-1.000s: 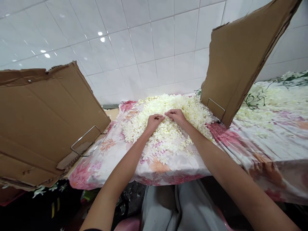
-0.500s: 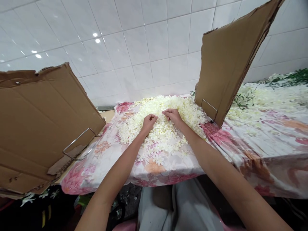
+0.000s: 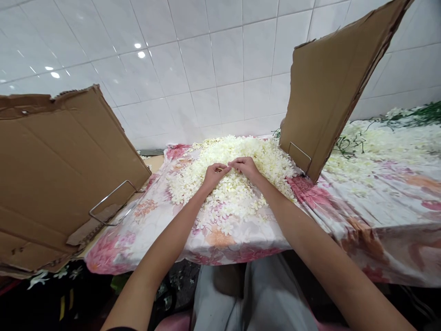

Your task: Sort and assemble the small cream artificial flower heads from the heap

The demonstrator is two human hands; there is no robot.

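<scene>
A broad heap of small cream-white flowers [image 3: 237, 197] lies in front of me on a floral cloth [image 3: 165, 230]. Over the middle of the heap, my left hand [image 3: 215, 174] has its thumb and fingertips pinched together. My right hand [image 3: 244, 166] comes in from the other side, also pinched, its fingertips meeting those of the left. Whatever sits between the fingertips is too small to make out; pale flowers lie right behind and below them.
Cardboard panels stand at the left [image 3: 69, 170] and right [image 3: 330, 92], each by a bent metal wire stand [image 3: 110, 202]. More white flowers [image 3: 361, 165] and green stems [image 3: 418, 115] lie beyond the right panel. A tiled wall [image 3: 227, 59] rises behind.
My two hands have come together: the left fingertips moved slightly right and the right ones slightly left, closing the small gap between them. The view has shifted a little.
</scene>
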